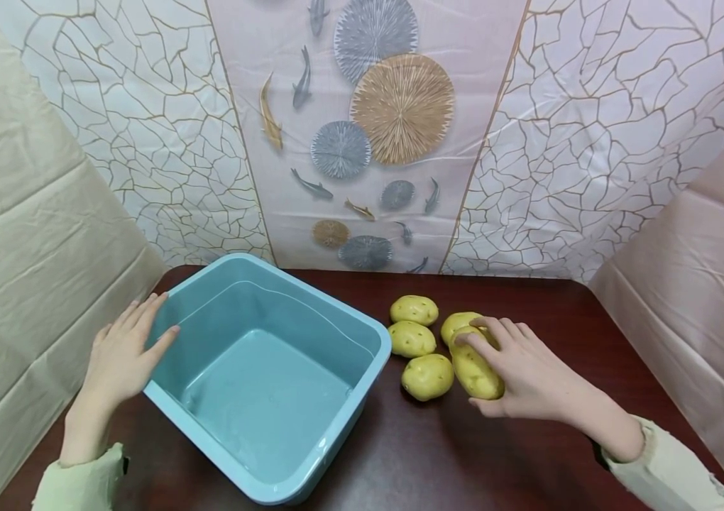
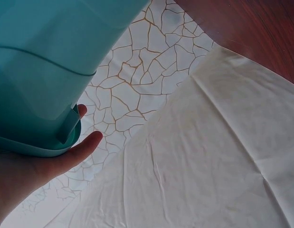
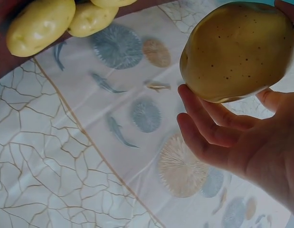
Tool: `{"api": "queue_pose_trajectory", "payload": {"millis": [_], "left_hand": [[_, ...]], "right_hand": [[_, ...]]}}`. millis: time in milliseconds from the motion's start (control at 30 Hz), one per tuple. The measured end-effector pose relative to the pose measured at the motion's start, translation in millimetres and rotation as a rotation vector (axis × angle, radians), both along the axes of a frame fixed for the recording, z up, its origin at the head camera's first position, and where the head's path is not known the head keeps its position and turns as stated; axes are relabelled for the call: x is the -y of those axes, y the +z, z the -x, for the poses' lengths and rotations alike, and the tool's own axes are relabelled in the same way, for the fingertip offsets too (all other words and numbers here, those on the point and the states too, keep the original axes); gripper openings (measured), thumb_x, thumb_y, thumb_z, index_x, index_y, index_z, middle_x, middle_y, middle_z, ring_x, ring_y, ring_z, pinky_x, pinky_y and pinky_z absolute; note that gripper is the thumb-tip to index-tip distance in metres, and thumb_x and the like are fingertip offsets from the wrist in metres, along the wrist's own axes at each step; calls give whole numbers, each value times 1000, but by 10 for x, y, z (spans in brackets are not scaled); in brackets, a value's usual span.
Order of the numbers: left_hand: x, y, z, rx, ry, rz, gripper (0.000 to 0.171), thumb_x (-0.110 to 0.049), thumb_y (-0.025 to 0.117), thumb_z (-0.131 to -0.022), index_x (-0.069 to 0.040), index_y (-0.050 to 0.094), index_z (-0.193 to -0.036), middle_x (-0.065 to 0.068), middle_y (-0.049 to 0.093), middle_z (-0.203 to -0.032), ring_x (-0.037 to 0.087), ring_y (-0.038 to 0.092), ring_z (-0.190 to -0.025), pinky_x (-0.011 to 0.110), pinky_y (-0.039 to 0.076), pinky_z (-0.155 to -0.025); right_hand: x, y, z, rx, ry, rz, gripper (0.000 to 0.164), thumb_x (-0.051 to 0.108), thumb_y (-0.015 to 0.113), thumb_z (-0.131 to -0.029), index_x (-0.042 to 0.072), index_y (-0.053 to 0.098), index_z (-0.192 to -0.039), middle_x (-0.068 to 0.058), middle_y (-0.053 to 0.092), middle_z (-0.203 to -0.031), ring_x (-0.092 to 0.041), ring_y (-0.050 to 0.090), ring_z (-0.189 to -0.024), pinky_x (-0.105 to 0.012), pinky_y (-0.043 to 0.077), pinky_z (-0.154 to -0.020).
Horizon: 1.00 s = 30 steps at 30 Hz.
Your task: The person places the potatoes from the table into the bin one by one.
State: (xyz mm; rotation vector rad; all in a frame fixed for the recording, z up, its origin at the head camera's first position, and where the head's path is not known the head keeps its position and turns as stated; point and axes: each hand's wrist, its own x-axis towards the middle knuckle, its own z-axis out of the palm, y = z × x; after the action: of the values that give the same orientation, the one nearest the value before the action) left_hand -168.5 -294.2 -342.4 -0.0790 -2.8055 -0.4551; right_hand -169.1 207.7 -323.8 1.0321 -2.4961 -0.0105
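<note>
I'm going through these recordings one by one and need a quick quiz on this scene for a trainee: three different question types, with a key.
1. Which hand grips a potato?
A) left
B) right
C) neither

2. Fill in: the left hand touches the ____ of the blue basin.

3. True or false: potatoes lie inside the basin.

Key:
1. B: the right hand has its fingers around one.
2. Rim.
3. False: no potato shows inside; the other potatoes lie to its right on the table.
</note>
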Motion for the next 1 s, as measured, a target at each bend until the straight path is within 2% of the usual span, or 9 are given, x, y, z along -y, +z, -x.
{"api": "queue_pose_trajectory", "payload": {"millis": [500,1000], "left_hand": [[5,-1,8,1,3,-12,61,-41,35,-93,-7,20,-142,28,27,-141,45,17,-132,71,13,-93],[1,-8,10,5,1,-10,62,-42,35,-93,-7,21,-142,27,27,-141,45,17,-132,71,13,-93]], "right_hand": [[84,179,-32,-32,58,-4,71,48,74,-48,19,51,-109,-10,49,-110,-22,47,-93,-36,37,-75],[193,327,-8,-22,118,-4,71,46,74,-48,19,51,-109,-9,48,-112,-22,46,-97,-36,37,-76]]}}
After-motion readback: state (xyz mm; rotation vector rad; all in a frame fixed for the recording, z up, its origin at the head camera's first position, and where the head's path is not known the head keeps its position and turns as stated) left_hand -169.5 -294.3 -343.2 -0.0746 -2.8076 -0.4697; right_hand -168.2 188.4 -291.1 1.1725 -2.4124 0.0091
